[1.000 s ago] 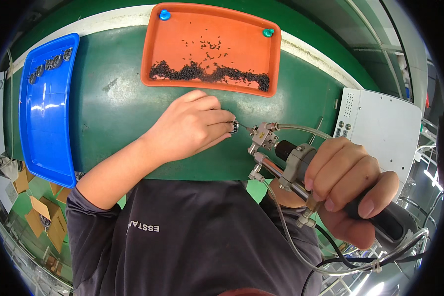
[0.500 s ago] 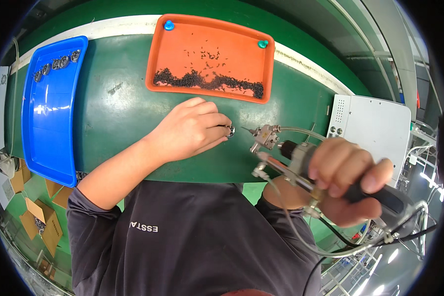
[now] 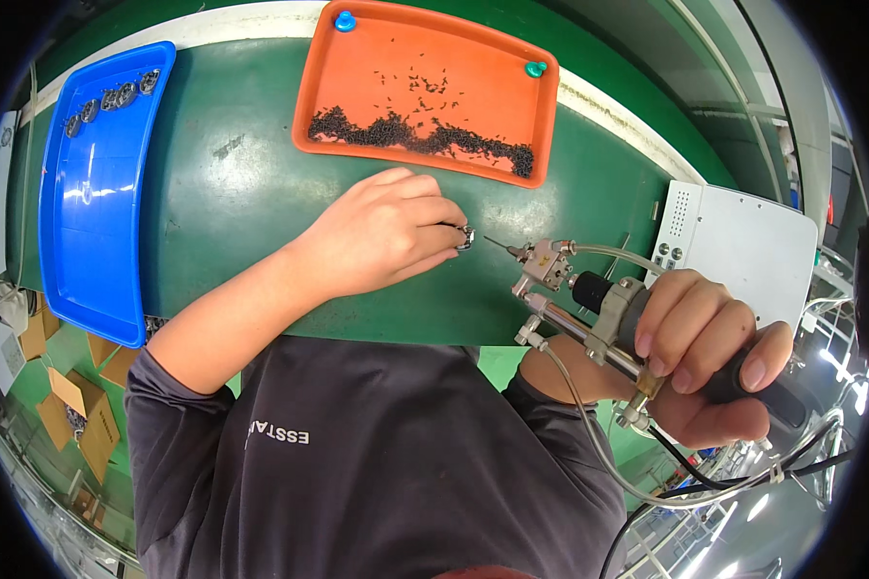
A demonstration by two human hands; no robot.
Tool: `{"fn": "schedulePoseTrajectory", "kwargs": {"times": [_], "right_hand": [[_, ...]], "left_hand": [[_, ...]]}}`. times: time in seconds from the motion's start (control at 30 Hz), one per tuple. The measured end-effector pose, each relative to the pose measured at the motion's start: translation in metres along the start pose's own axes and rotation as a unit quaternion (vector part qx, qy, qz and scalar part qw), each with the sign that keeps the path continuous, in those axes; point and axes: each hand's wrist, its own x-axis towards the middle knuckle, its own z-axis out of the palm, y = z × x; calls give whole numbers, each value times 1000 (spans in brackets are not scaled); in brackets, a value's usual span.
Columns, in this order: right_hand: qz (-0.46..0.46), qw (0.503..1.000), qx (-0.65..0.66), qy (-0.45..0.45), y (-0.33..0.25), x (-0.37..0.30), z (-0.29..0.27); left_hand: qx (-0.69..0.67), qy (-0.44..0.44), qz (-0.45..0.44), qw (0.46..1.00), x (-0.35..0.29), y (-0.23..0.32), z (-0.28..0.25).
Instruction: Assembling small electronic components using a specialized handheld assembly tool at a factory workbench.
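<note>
My left hand (image 3: 391,232) is closed on a small round metal part (image 3: 466,237), pinched at its fingertips just above the green table. Fingers cover most of that part; only its shiny edge shows. In my right hand (image 3: 710,352) is a dispensing gun (image 3: 603,314) with a dark handle, a metal valve body and hoses. The gun's thin needle (image 3: 497,242) points left at the small part, with a short gap between them. Past my left hand lies an orange tray (image 3: 434,14) scattered with many tiny dark screw-like pieces (image 3: 396,133).
A blue tray (image 3: 87,251) on the left holds several round metal parts (image 3: 111,98). At the right stands a light grey control box (image 3: 743,246). Hoses (image 3: 599,454) loop below the gun. Blue (image 3: 345,21) and green (image 3: 536,69) knobs sit in the orange tray's far corners.
The view has shifted, so the trays stand slightly higher in it. Both hands, the part and the gun appear a little farther right and up. My grips look the same.
</note>
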Motion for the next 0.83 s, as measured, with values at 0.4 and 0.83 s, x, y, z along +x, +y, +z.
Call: {"fn": "schedulePoseTrajectory", "kwargs": {"times": [0.4,0.83], "right_hand": [[28,998,24,-56,12,4,11],[39,996,26,-80,13,7,13]], "left_hand": [[-12,-10,-6,1000,3,1,-1],[-16,-22,-13,1000,3,2,-2]]}}
